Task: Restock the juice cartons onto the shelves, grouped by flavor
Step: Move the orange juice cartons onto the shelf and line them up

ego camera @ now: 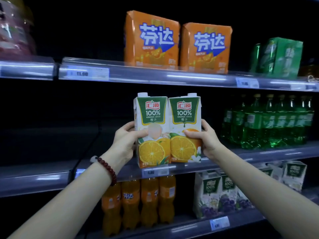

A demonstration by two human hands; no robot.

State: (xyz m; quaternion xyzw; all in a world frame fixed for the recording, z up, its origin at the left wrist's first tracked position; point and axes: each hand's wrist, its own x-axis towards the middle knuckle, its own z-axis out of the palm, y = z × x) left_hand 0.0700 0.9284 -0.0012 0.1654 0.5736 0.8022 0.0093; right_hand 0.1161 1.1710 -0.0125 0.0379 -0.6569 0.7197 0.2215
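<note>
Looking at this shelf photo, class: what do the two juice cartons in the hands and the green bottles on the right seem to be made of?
Left orange juice carton and right orange juice carton: probably coated paperboard, given the flat printed faces, sharp folded edges and slight sheen. Green bottles: likely translucent plastic, since light glints through their tinted walls; glass cannot be ruled out.

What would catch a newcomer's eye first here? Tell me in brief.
Two orange juice cartons stand out mid-frame, pressed side by side between the left hand and right hand in front of the middle shelf. Above them sit two orange soda packs on the top shelf. Green bottles stand at the right.
</note>
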